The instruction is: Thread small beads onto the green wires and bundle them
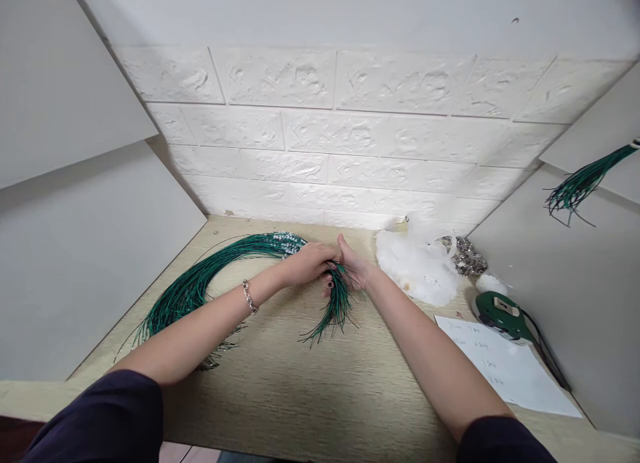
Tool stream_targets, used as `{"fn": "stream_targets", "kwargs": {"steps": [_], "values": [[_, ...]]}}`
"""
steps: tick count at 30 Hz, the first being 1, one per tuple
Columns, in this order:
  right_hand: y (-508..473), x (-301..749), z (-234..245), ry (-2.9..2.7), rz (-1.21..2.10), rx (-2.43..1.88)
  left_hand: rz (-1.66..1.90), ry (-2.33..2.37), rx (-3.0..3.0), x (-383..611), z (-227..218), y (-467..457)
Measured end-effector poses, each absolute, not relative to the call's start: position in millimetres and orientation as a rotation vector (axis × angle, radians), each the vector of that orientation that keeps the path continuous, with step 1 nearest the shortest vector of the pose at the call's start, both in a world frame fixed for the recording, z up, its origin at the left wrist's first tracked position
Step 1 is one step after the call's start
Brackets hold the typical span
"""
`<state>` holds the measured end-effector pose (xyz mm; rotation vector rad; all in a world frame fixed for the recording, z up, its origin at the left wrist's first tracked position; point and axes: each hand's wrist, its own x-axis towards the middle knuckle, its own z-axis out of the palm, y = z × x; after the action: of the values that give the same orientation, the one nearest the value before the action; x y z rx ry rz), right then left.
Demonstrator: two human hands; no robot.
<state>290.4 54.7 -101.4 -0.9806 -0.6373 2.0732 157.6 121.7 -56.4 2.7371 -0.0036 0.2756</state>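
A long bundle of thin green cords (pixel 183 286) curves over the table, with pale bead-like pieces (pixel 287 243) near its upper end. My left hand (pixel 315 262), with a chain bracelet at the wrist, is closed around the bundle just right of those pieces. The loose cord ends (pixel 336 310) hang down past it and fan out on the table. Against these ends rests my right hand (pixel 354 266), its thumb stretched upward and apart. The right fingers are partly hidden behind the cords.
White fluffy material (pixel 417 266) lies right of my hands, beside a heap of small shiny pieces (pixel 467 256). A green tape measure (pixel 503 315) sits on a handwritten paper sheet (pixel 520 370). Another green cord bunch (pixel 583 186) hangs at right. A white brick-patterned wall (pixel 300 136) stands behind.
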Motion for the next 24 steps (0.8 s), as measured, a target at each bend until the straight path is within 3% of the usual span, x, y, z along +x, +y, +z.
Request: {"fn": "stream_targets", "kwargs": {"steps": [24], "values": [[53, 290, -100, -0.675, 2.180, -0.823, -0.097, -0.093, 2.972, 149, -44, 135]]}}
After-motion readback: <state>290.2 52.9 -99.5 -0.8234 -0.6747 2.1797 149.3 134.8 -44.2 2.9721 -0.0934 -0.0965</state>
